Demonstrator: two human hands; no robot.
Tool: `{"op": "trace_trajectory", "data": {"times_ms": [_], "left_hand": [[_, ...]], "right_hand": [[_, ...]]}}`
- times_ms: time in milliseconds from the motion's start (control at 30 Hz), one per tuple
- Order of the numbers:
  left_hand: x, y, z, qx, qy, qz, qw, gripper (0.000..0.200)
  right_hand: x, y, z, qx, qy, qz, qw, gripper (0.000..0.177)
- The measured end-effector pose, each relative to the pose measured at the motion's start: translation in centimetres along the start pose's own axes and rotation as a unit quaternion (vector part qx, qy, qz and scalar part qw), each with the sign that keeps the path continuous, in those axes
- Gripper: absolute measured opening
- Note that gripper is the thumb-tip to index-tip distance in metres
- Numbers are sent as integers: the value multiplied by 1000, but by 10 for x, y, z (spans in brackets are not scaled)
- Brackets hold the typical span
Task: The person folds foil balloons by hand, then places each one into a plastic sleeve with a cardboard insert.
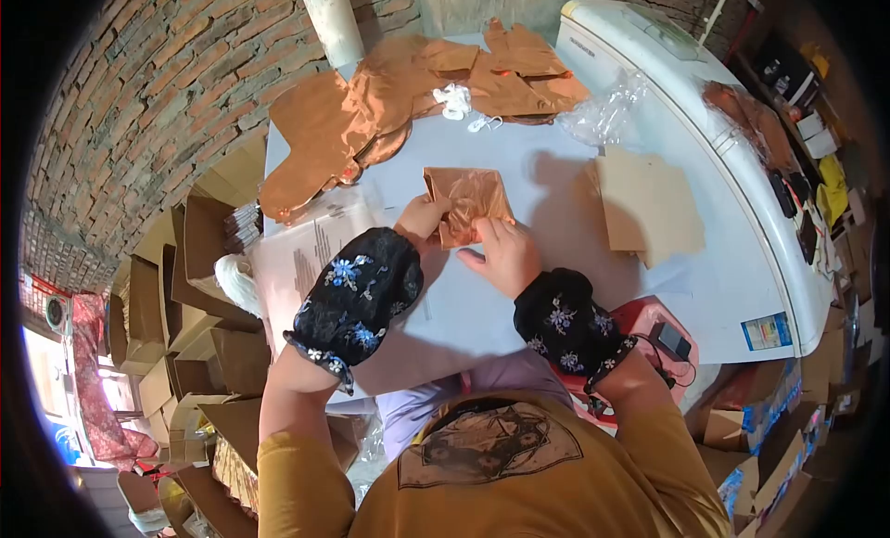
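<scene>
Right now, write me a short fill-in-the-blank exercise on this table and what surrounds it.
The left hand and right hand touch a small copper-colored piece; larger copper-colored pieces lie towards the table's ____ edge.
The beige sheets lie to the hands' ____.
The black sleeve covers are decorated with ____.
The rough wall is built of ____.

Missing words: far; right; flowers; bricks.

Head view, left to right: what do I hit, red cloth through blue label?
Red patterned cloth → printed plastic → left hand → right hand → tan sheets → blue label. Left out: copper-coloured piece in the fingers, overlapping both hands.
</scene>
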State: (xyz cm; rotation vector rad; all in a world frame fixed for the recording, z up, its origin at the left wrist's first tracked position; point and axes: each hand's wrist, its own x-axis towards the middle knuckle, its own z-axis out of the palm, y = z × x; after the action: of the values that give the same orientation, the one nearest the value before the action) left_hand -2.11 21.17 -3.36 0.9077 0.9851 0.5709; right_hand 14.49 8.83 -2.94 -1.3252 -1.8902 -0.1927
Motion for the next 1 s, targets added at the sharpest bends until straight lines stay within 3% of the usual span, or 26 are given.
{"op": "trace_trajectory", "data": {"times_ms": [267,400,633,1000], "left_hand": [[29,-15,-14,-22,60,-22,998,29],[34,-18,-10,-125,60,-41,989,26],[48,-26,-8,-53,133,-18,990,19],[42,-27,0,-24,133,24,990,25]], "right_hand": [[-5,-7,14,-106,6,22,994,23],[-3,-11,18,-142,10,11,990,14],[-2,-11,17,-119,-13,10,993,16],[-2,-7,24,-132,-12,-20,991,17]]}}
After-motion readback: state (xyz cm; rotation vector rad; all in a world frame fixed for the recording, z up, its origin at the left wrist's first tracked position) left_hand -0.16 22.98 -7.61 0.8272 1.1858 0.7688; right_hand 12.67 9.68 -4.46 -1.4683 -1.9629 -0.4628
